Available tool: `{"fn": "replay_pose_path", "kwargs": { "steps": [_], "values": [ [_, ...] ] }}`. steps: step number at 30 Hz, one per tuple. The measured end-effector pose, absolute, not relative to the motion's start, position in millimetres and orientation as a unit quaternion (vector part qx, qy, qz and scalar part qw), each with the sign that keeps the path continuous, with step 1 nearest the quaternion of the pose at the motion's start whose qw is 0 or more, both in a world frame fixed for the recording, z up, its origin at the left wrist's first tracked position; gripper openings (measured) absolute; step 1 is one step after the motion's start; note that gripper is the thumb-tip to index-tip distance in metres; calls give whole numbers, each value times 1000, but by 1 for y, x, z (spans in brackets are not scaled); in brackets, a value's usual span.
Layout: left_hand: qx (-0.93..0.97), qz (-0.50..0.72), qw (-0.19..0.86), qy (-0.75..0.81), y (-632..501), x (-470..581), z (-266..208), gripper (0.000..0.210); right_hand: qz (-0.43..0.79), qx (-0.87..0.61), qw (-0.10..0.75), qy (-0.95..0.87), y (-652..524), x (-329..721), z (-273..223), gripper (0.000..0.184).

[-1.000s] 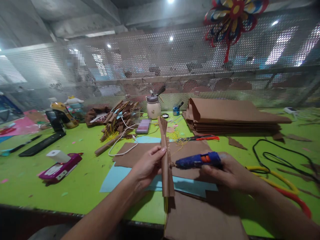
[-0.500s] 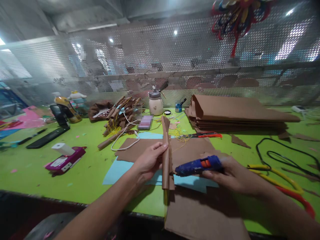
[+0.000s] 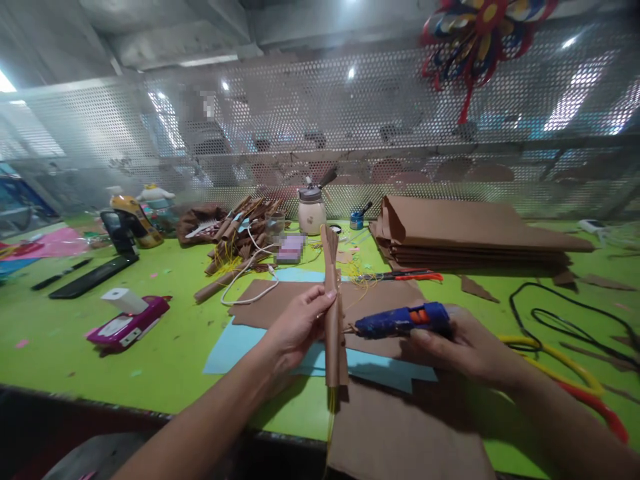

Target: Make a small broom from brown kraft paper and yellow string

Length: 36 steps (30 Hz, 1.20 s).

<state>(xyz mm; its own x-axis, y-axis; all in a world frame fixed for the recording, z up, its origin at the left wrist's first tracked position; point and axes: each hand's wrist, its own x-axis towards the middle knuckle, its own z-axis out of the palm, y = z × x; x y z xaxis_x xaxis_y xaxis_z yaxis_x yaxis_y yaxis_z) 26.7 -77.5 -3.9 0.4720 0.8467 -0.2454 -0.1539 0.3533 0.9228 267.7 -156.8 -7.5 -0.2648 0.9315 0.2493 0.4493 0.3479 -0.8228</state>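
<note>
My left hand point(image 3: 300, 327) is closed around a rolled brown paper tube point(image 3: 334, 340), thumb on its front. The tube stands upright in the view, pleated at its top, with yellow strings point(image 3: 332, 401) coming out of the lower end. My right hand point(image 3: 463, 343) grips a blue glue gun point(image 3: 403, 321) with an orange-red part on its side. Its nozzle points left and reaches the paper flap along the tube's right edge; whether it touches is too small to tell. Beneath lie brown paper point(image 3: 380, 310) and light blue sheets point(image 3: 395, 367).
A folded stack of brown paper point(image 3: 465, 230) lies at the back right. Finished-looking paper rolls point(image 3: 240, 230) are heaped at the back left. Red-handled scissors point(image 3: 410, 275), a purple power strip point(image 3: 130, 327), a beige jug point(image 3: 312, 212) and black cable point(image 3: 530, 293) lie around.
The glue gun's nozzle has moved slightly up along the tube's right edge. The left hand keeps its hold on the tube, and the camera view has shifted a little.
</note>
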Motion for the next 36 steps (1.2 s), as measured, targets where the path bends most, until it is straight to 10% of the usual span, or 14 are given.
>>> {"fn": "replay_pose_path", "kwargs": {
  "steps": [12,17,36],
  "values": [
    [412,372,747,366,-78,25,3,9,-9,-627,286,-725,-113,297,-38,35],
    [407,376,771,314,-79,22,2,10,44,-599,207,-772,-116,306,-38,51],
    [438,244,857,120,-105,26,8,16,407,-379,510,-656,-113,202,8,26]
  ]
}}
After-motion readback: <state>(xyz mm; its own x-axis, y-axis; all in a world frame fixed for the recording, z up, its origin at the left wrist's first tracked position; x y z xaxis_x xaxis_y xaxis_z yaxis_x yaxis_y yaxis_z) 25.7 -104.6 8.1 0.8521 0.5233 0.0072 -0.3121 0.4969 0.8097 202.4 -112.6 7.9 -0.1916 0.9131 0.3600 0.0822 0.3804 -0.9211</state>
